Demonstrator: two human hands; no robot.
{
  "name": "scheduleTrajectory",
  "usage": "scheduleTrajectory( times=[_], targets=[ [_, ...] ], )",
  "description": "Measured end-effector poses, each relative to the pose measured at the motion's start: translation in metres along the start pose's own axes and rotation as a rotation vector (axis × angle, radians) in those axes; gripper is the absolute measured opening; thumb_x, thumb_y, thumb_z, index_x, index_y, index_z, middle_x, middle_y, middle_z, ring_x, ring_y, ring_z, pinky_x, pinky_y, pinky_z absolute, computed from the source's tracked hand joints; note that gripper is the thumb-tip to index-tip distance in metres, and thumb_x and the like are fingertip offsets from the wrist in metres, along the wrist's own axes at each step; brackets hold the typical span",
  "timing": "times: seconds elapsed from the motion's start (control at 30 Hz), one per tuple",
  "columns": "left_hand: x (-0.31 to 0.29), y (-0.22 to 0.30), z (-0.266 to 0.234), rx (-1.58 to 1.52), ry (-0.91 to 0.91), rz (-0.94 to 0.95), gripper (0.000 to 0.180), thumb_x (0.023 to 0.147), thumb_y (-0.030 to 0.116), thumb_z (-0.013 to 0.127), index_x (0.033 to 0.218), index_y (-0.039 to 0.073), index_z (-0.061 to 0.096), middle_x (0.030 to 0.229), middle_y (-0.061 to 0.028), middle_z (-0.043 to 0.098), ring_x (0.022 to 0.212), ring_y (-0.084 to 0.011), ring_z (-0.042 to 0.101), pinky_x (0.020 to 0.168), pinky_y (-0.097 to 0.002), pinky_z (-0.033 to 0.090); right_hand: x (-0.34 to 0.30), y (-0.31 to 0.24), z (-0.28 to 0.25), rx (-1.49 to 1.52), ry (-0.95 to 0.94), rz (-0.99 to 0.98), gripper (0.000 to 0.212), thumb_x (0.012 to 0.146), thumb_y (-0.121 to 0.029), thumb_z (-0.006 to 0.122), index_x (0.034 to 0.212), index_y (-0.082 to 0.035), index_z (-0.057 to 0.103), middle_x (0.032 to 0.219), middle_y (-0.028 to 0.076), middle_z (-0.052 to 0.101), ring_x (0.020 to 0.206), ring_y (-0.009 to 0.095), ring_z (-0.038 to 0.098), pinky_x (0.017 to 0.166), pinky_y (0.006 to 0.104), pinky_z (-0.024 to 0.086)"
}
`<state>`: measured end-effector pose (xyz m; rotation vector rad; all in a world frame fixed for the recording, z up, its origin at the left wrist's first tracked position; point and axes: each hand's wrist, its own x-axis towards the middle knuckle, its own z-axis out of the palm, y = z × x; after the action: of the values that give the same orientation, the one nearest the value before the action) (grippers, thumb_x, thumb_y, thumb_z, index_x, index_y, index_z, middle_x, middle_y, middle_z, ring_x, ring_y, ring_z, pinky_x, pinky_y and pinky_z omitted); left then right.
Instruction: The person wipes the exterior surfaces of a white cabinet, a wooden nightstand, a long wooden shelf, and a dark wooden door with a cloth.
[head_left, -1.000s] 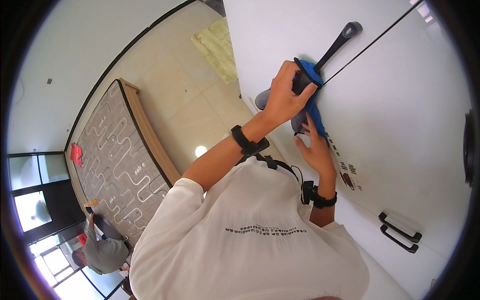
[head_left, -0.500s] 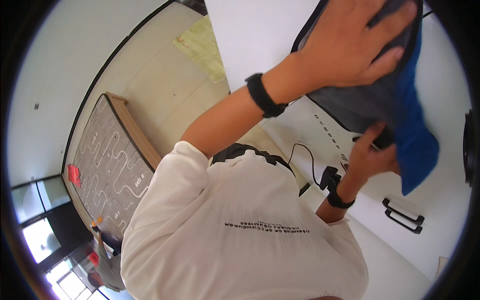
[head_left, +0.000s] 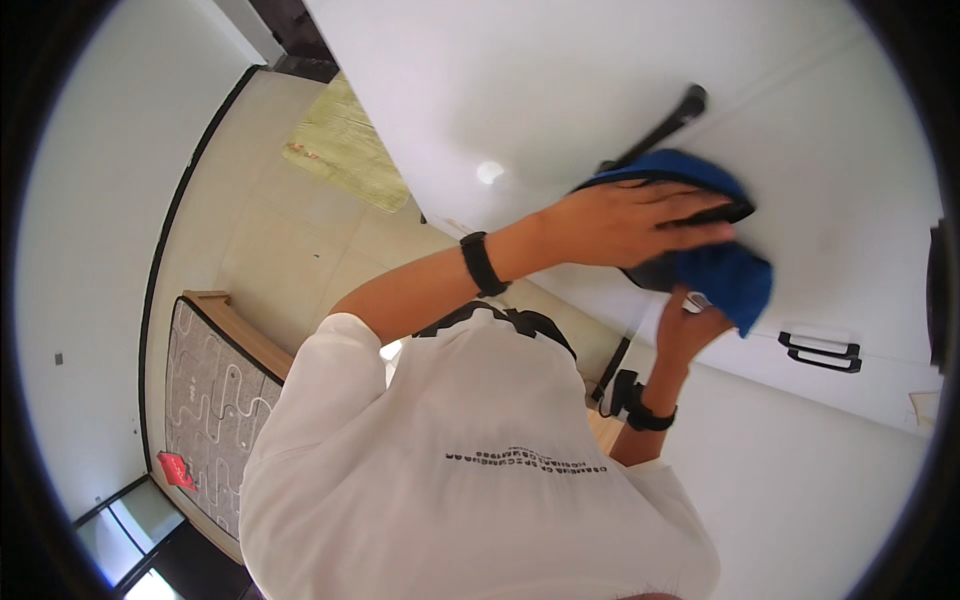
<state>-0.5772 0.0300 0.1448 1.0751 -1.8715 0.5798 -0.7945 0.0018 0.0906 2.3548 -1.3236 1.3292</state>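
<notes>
A blue cloth item (head_left: 735, 280) with a dark grey lining and black edging is bunched between my hands; its exact kind is hard to make out. My left hand (head_left: 635, 225) lies over its top, fingers bent lightly across the folded fabric. From below, my right hand (head_left: 690, 328) grips its lower part between thumb and fingers. The cloth is close to a white cabinet door (head_left: 480, 80), beside a long black handle (head_left: 665, 125). A black band circles each wrist, and the palm sides are hidden.
A pair of black handles (head_left: 820, 352) projects from the white cabinet front on the right. At left stands a bed with a grey patterned mattress (head_left: 215, 385) and a red item (head_left: 175, 470) on it. A green mat (head_left: 350, 150) lies on the tiled floor.
Both hands have moved lower and left in the picture with the cloth, which now looks more folded. My view has turned, bringing the long black handle into sight; the person at lower left is gone.
</notes>
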Motion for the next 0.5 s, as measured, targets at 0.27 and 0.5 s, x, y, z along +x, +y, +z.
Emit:
scheduleTrajectory(
  times=[0.27,0.5],
  targets=[
    [-0.065,-0.072,-0.061,0.048,-0.041,-0.255,0.047,0.075,0.013,0.068,0.121,0.008,0.063,0.14,-0.0207,0.044,0.136,-0.04,0.038,0.109,-0.0525,0.035,0.038,-0.14,0.028,0.243,0.042,-0.169,0.044,0.083,-0.013,0.074,0.119,0.005,0.055,0.117,0.02,0.059,0.105,0.034,0.055,0.1,0.0445,0.037],
    [-0.171,-0.106,-0.076,-0.053,-0.075,-0.628,0.037,0.081,0.012,0.066,0.114,-0.002,0.057,0.135,-0.0312,0.042,0.134,-0.05,0.033,0.113,-0.0564,0.028,-0.023,-0.184,0.119,0.011,-0.319,-0.139,0.049,0.087,-0.028,0.068,0.122,0.004,0.056,0.121,0.022,0.061,0.111,0.041,0.057,0.1,0.0471,0.04]
  ],
)
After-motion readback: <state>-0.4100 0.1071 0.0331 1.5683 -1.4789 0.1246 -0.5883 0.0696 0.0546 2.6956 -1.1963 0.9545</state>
